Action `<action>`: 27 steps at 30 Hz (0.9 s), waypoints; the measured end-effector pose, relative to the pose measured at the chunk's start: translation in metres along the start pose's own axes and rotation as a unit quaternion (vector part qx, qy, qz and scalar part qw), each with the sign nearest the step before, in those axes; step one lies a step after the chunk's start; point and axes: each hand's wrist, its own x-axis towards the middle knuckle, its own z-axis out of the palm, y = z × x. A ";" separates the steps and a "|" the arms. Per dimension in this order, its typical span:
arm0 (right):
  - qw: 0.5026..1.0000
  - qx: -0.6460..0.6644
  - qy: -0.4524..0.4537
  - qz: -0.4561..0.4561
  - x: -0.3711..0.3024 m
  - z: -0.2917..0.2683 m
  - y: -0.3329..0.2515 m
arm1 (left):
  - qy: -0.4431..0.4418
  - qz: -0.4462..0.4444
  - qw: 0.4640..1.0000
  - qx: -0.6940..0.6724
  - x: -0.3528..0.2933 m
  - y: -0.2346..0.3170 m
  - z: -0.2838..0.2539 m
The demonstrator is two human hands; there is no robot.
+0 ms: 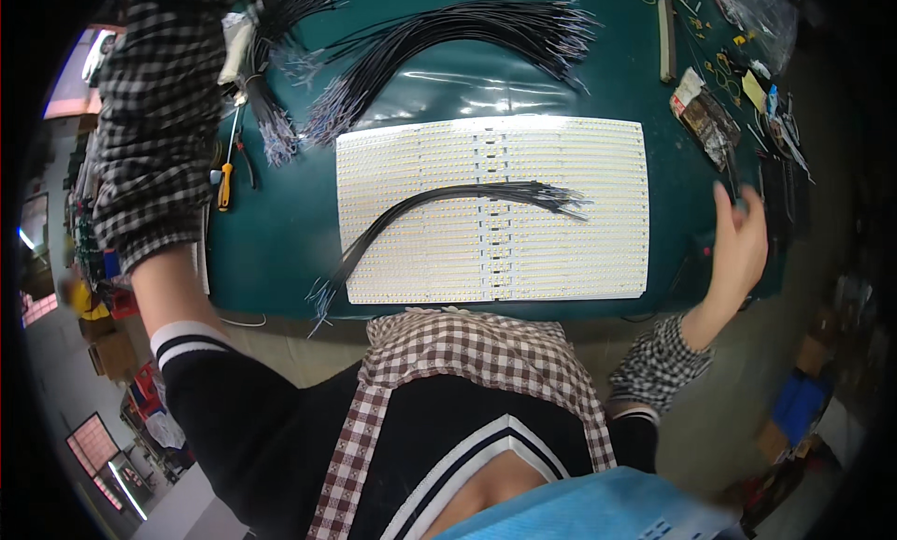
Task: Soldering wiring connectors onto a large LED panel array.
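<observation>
Board (565,260) = landmark: white, on the green table (280,278). Right hand (740,246) is off the board's right edge, well apart from it; thumb and forefinger slightly parted, dark bit at the tips, too blurred to tell if gripped. Packet (703,129), crumpled, sits right of the board's far right corner, just beyond those fingertips and a little toward the board; its long axis slants down toward them, so right hand is the nearer. Left hand out of view, fingers can't be told; left sleeve (154,120) runs along the board's left side, past its far edge. Wires (420,200) lie bowed on the board, one end past its near left corner, other end pointing to the right hand. Screwdriver (225,187) left of the board, bigger bundle (448,26) beyond its far edge.
</observation>
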 end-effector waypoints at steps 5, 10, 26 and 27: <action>0.861 0.110 -0.023 -0.496 0.013 0.096 -0.168 | 0.004 0.096 0.994 -0.053 -0.002 -0.027 0.028; 0.778 0.089 0.035 -0.621 0.022 0.238 -0.270 | 0.015 0.077 0.996 -0.049 -0.009 -0.018 0.027; 0.758 0.105 -0.031 -0.643 0.037 0.235 -0.265 | -0.270 -0.122 0.777 -0.556 -0.129 -0.001 -0.034; 0.745 0.141 -0.019 -0.651 0.043 0.227 -0.259 | -0.307 -0.131 0.733 -0.593 -0.126 0.005 -0.032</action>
